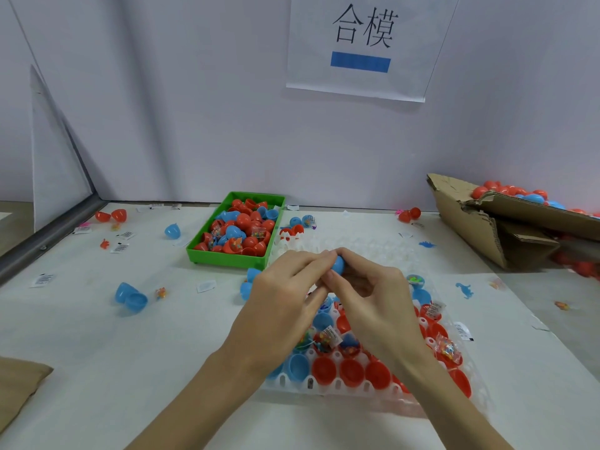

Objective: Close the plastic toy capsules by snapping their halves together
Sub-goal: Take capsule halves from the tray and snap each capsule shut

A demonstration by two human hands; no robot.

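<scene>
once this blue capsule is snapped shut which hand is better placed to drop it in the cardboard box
Right, probably. The cardboard box lies far right, and the right hand already has a grip on the blue capsule. The left hand would have to cross over.

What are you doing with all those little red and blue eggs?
A person is closing toy capsules. Both hands, left hand and right hand, hold one blue capsule above a white tray of open red and blue halves, some with small toys inside. A green bin behind holds more capsules, and a cardboard box to the right holds others.
</scene>
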